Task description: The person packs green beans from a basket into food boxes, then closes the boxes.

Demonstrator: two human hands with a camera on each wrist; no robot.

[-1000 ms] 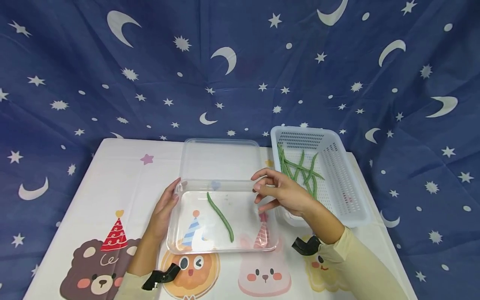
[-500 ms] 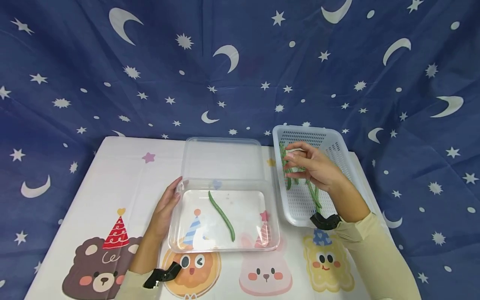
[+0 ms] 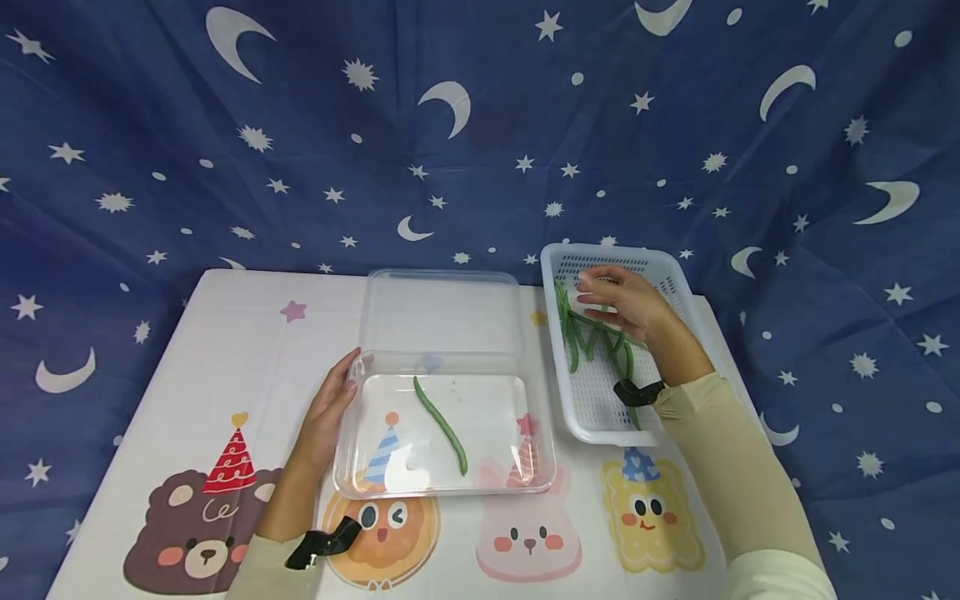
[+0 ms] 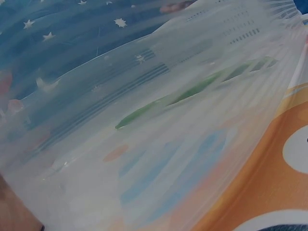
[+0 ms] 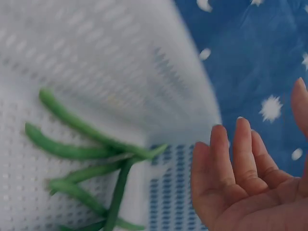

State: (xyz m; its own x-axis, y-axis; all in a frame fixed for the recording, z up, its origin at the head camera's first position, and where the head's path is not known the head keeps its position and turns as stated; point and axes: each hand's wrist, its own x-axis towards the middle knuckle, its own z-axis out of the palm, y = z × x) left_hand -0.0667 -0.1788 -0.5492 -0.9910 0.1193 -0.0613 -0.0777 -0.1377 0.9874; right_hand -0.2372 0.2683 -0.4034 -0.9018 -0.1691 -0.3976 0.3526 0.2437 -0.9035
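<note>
A clear plastic container (image 3: pixel 352 467) sits mid-table with one green bean (image 3: pixel 441 423) lying in it; through its wall the bean (image 4: pixel 192 91) shows in the left wrist view. My left hand (image 3: pixel 330 408) rests with straight fingers against the container's left edge. A white slotted basket (image 3: pixel 678 287) at the right holds several green beans (image 3: pixel 592 342) (image 5: pixel 91 144). My right hand (image 3: pixel 618 298) hovers over the basket's far end above the beans, fingers relaxed and holding nothing (image 5: pixel 240 168).
The container's clear lid (image 3: pixel 441 312) lies flat behind it. A cartoon-printed cloth (image 3: pixel 187 367) covers the table, with a bear, bunny and party hats. A blue star-and-moon backdrop (image 3: pixel 300 150) hangs behind and at both sides.
My right hand left the container's right edge and moved right and back, ending over the far end of the basket. The left hand stayed at the container.
</note>
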